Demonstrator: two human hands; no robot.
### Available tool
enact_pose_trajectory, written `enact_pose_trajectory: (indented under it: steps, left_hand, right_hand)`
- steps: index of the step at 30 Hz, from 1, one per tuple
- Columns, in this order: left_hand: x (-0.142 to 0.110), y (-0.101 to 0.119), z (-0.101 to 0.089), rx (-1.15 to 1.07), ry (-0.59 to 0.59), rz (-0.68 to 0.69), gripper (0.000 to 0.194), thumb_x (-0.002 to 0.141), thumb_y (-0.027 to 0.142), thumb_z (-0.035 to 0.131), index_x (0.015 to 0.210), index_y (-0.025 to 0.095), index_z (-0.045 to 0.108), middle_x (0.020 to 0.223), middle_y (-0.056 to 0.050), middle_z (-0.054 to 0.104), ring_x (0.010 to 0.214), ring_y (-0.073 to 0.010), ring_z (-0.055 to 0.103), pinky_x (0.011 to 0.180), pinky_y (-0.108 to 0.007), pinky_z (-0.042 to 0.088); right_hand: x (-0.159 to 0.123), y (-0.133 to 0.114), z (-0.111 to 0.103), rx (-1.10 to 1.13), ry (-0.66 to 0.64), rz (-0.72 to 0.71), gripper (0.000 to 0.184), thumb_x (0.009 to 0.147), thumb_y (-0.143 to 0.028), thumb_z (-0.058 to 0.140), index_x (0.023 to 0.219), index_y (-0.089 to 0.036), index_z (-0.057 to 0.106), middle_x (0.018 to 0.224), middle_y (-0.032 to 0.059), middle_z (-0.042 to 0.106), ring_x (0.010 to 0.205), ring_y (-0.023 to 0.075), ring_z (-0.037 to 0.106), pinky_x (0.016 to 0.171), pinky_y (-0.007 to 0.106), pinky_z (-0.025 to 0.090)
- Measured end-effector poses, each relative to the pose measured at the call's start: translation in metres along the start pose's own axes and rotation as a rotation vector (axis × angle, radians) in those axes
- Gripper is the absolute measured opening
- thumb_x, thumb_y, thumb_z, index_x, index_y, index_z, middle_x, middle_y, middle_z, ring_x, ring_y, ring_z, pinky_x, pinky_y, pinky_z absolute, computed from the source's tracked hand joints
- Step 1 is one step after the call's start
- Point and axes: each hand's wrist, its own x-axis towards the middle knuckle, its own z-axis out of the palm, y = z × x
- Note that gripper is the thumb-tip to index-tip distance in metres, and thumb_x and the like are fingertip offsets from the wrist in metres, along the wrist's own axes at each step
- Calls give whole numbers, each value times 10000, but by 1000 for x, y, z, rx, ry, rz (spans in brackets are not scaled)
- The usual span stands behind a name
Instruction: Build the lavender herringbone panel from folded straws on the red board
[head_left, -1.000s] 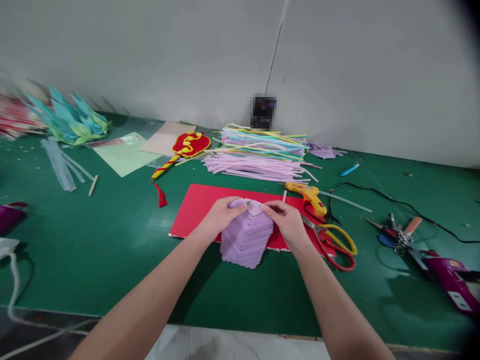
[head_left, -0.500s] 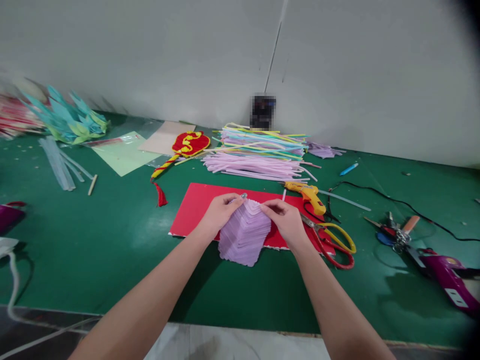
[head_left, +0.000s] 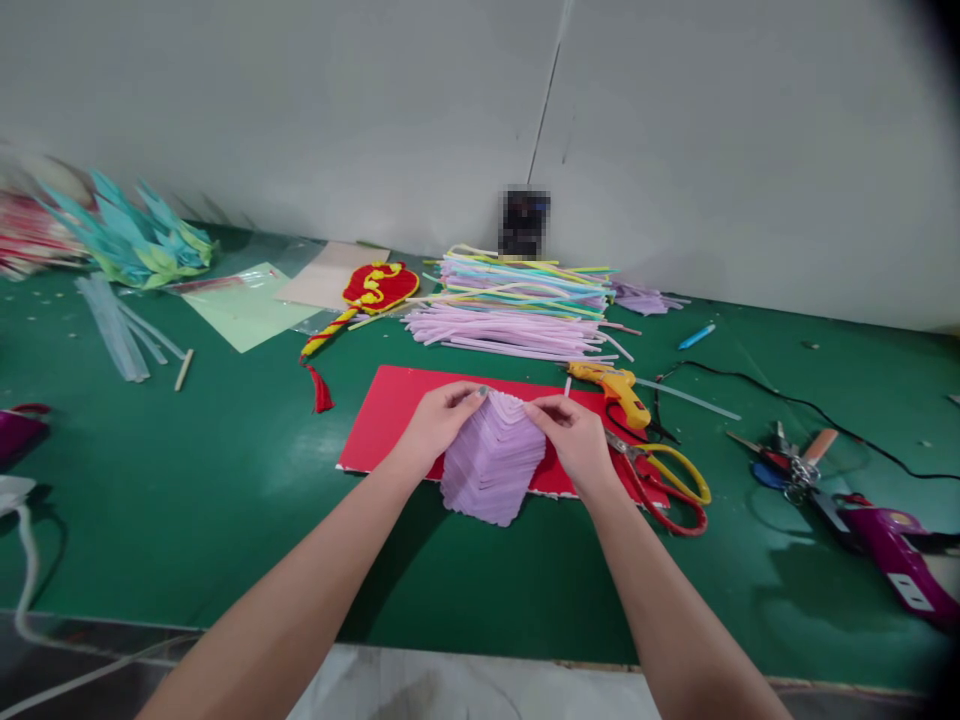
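A tall stack of lilac cut-out sheets [head_left: 491, 470] stands on the near edge of a red sheet [head_left: 390, 415] on the green table [head_left: 210, 500]. My left hand [head_left: 437, 425] grips the stack's upper left side, fingers curled over the top. My right hand [head_left: 574, 440] holds the upper right side, with thumb and fingers pinching the top sheets. Both hands are closed on the stack.
A yellow glue gun [head_left: 611, 388] and red-and-yellow scissors [head_left: 664, 485] lie right of the red sheet. Behind is a pile of coloured strips [head_left: 517, 310]. A red-and-yellow ornament [head_left: 371, 292], clear sticks [head_left: 116, 330], teal paper shapes [head_left: 131, 235], pliers [head_left: 787, 465] and a purple tool [head_left: 896, 545] lie around.
The stack has shifted slightly under my hands. My fingers have adjusted their hold on its top. The view has barely moved.
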Motion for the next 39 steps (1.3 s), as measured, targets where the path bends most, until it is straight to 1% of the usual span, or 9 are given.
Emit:
enact_pose_trajectory:
  steps: [5,8,12,17,22,28,39]
  left_hand:
    - [0,2,0,1,-2,-6,300,774,404,545,911,169,670,962,-62,687,920,-223,601,804,-305,443]
    - [-1,5,0,3,-10,5,283,779,361,541,960,185,670,1018,-54,678,965,-215,591,821,-293,440]
    - [-3,9,0,-35,-28,4,284,765,300,548,1003,195,660,1065,-55,664,969,-207,595,825,-298,447]
    - [-3,9,1,-71,-9,4,227,740,264,552,919,183,665,1006,-48,679,962,-204,600,839,-299,449]
    - [-2,7,2,-82,-12,-3,206,724,243,546,885,170,652,967,-48,681,914,-191,612,819,-296,457]
    - [0,5,3,-71,-1,-8,205,698,261,560,863,173,645,930,-47,686,882,-198,620,799,-312,465]
    - [0,3,2,-71,2,2,183,677,286,598,801,157,637,849,-50,688,827,-189,624,747,-287,460]
  right_hand:
    - [0,-1,0,-1,4,16,227,687,-406,660,757,-190,670,756,23,688,721,171,612,696,298,467]
    - [0,-1,0,-8,15,24,243,691,-418,652,765,-187,671,767,30,692,726,175,614,696,301,468]
    - [0,-1,0,-20,13,22,243,693,-418,649,767,-187,672,777,31,695,728,174,615,695,297,466]
    - [-1,-4,0,-44,6,-10,212,700,-393,650,763,-191,670,774,25,689,730,168,611,710,294,465]
    - [-2,-4,0,-69,-7,-61,195,717,-376,641,765,-188,669,772,27,683,734,166,609,719,293,466]
    - [-3,-4,0,-110,-8,-95,188,727,-378,631,770,-198,664,782,28,682,741,171,611,723,300,468]
    - [-4,-6,0,-186,-6,-170,160,749,-364,610,763,-210,654,786,18,667,753,166,606,734,296,467]
